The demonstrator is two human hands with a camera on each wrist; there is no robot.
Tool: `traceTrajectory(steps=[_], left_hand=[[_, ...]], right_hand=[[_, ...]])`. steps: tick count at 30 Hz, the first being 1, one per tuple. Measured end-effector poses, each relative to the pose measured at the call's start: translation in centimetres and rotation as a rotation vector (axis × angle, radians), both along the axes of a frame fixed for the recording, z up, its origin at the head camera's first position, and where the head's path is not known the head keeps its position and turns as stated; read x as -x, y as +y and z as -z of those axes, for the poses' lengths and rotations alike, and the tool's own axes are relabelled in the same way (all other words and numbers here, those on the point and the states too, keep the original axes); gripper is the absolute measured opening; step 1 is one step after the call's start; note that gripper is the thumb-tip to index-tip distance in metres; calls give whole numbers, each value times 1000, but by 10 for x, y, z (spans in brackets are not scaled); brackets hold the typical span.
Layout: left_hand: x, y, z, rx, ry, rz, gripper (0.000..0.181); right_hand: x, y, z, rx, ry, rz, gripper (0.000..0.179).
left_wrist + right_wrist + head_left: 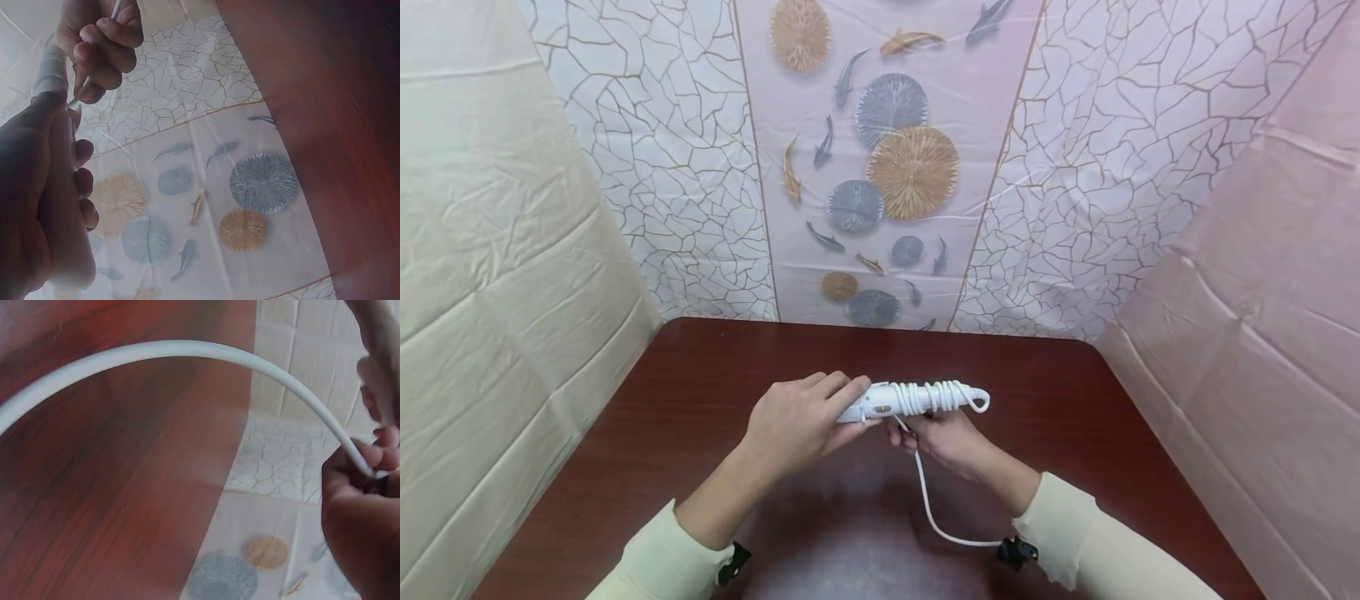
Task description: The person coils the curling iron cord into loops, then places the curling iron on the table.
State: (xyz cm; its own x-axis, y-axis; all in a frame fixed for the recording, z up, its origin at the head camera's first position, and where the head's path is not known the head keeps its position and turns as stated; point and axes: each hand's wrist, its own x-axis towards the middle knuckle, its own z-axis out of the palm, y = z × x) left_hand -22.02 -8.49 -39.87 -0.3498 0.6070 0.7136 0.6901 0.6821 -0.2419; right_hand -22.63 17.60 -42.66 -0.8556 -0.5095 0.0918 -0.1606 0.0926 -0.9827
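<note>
In the head view, a white hair straightener [859, 408] with a brown switch is held up over the table. Several turns of its white cord [928, 504] are wound round the right part. My left hand [801, 417] grips the left end, fingers on top and thumb below; the left wrist view shows its rounded body [67, 244] in the palm. Just under the wound part, my right hand [955, 446] pinches the loose cord with curled fingers. From there the cord hangs in a curve towards the right cuff, and it arches large across the right wrist view.
The dark red-brown table [715, 358] lies beneath both hands. A patterned cloth [887, 275] hangs behind its far edge, and pale cloth walls [497, 333] stand on both sides. Black wrist-worn devices [1017, 552] sit at the cuffs.
</note>
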Motion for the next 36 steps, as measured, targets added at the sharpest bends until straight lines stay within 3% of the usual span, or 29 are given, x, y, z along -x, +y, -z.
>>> traceTrajectory(steps=[7, 17, 22, 27, 31, 36], left_hand=[[0, 0, 0, -6, -35, -53, 52], [0, -1, 0, -6, -47, -99, 51], [0, 0, 1, 4, -53, -98, 47], [0, 1, 3, 24, -56, -94, 49], [0, 3, 2, 36, -61, -93, 47], [-1, 5, 2, 59, -68, -89, 45]], right_hand=[[-20, -14, -8, -211, 142, 137, 30], [-49, -24, -18, -568, 615, 264, 17], [-60, -25, -27, -774, 825, 318, 26], [-66, -25, -40, -912, 1006, 375, 33], [-66, -22, -55, -977, 1071, 396, 35], [-62, -20, -79, -1067, 1045, 346, 37]])
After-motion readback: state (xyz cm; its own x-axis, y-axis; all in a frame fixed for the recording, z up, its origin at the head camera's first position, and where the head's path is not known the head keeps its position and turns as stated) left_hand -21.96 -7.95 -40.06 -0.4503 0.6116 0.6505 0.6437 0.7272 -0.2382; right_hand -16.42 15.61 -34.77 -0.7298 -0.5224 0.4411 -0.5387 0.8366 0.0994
